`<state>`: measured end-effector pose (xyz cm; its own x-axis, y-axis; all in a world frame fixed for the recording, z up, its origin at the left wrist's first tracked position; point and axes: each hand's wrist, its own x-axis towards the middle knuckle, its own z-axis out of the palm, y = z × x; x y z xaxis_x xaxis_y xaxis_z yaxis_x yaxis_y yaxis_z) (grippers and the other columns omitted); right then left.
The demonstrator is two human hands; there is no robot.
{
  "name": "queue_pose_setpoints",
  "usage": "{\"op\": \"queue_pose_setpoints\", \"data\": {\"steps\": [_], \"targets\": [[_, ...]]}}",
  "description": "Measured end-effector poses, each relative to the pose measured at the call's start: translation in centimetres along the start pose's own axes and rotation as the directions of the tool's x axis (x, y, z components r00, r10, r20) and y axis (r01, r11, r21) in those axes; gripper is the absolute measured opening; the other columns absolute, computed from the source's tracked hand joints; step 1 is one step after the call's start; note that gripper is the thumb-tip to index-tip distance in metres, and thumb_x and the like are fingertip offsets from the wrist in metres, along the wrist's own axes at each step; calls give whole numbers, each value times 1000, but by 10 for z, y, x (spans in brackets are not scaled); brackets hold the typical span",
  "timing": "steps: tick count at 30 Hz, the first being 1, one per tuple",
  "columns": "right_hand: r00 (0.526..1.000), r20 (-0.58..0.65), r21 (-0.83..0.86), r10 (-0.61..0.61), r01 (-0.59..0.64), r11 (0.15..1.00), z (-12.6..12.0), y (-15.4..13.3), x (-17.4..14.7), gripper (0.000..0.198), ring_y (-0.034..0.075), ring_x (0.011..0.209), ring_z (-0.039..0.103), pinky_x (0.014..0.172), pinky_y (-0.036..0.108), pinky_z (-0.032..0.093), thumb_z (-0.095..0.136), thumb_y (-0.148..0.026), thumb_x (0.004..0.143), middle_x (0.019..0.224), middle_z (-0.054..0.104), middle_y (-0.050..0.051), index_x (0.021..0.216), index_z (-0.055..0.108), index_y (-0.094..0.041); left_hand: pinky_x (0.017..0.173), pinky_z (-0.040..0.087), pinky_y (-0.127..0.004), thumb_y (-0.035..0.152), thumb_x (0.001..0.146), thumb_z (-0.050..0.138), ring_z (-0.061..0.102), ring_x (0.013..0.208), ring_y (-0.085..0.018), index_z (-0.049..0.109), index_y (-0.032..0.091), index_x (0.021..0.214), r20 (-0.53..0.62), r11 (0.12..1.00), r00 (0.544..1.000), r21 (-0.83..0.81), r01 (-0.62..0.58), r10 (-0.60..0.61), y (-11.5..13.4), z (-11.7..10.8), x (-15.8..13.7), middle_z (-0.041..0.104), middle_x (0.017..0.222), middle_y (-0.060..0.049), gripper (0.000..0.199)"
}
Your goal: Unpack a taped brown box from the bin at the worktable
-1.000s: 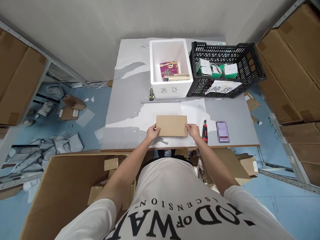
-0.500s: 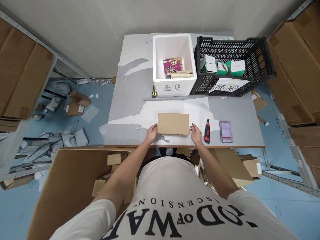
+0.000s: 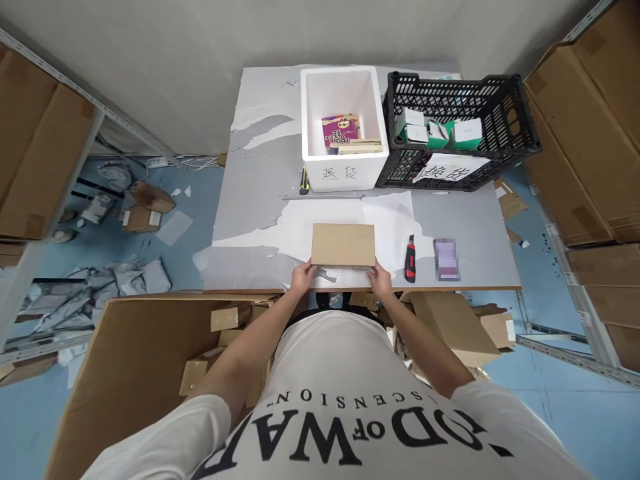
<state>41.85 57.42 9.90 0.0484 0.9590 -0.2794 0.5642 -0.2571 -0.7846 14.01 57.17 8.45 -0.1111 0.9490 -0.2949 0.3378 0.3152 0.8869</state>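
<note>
A small brown cardboard box (image 3: 343,245) lies near the table's front edge, its plain top facing up. My left hand (image 3: 302,278) grips its near left corner, fingers closed at the edge. At the near right corner my right hand (image 3: 381,279) holds it the same way. Parts of the fingers are hidden by the box. To the right of the box is a red and black utility knife (image 3: 410,260), and beyond that a blurred purple item (image 3: 447,259).
A white foam box (image 3: 345,175) with booklets and a black crate (image 3: 463,87) with green and white boxes stand at the back. A yellow and black cutter (image 3: 305,181) lies by the foam box. Below the table's left front is a large carton (image 3: 135,360) with smaller boxes.
My hands have shifted from the box's sides to its near corners, the right one moving inward. The box has stayed in about the same place; the whole view has shifted slightly left.
</note>
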Motion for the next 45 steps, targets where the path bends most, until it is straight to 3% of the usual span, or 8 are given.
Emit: {"op": "queue_pose_setpoints", "data": {"steps": [6,14,19,26,30,35,41,45], "targets": [[1000,9,-145,-19,20,989,-13,-14,0,41,26,87,67,83,39,49,47,-31,84,96,74,11,119,65,-17,99,46,-39,30,82,54,64,108,-25,66,15,117,-49,999,999,47,-12,15,17,-5,-5,69,115,-6,40],[980,-53,-171,-194,182,968,-57,-66,6,47,22,79,63,74,30,46,42,-51,89,90,72,11,100,72,-16,74,48,-28,44,85,54,68,75,-21,72,17,108,-167,943,974,321,-93,153,82,-39,-16,75,96,-8,40],[993,-62,-243,-102,84,966,-67,-84,21,54,23,78,63,69,29,42,38,-59,89,84,73,9,89,75,-20,68,43,-26,49,83,55,67,77,-21,77,21,93,-218,910,967,414,-29,130,106,-45,1,76,83,-6,37],[999,-40,-309,10,-22,951,-57,-76,45,59,22,69,62,62,29,39,38,-63,87,70,72,10,74,75,-19,64,41,-28,48,82,54,66,74,-22,78,20,85,-191,901,980,433,32,57,98,-29,22,75,77,-8,36],[998,-52,-243,46,-57,968,-54,-71,57,57,22,73,62,65,29,41,41,-65,84,77,73,10,77,75,-19,70,45,-27,40,78,60,67,78,-21,77,19,91,-120,942,992,337,2,41,93,-28,25,75,81,-6,30],[993,-98,-178,67,-84,980,-48,-63,65,56,22,80,62,71,29,42,45,-66,81,88,73,10,84,73,-18,77,49,-28,38,74,64,68,83,-21,76,18,95,-164,978,986,206,41,-7,90,-25,29,75,88,-6,31],[987,-106,-38,119,-123,992,-42,-54,72,59,22,83,61,75,30,44,48,-70,76,88,71,10,86,69,-16,83,51,-31,39,72,70,68,86,-21,74,14,99,-212,991,975,91,94,-73,80,-19,35,74,96,-10,37],[992,-55,198,116,-103,975,-38,-43,64,58,19,82,62,75,30,48,40,-65,82,95,70,10,98,67,-15,89,51,-37,41,70,71,68,91,-24,73,12,101,-216,994,971,-37,98,-104,71,-19,40,73,100,-12,42]]}}
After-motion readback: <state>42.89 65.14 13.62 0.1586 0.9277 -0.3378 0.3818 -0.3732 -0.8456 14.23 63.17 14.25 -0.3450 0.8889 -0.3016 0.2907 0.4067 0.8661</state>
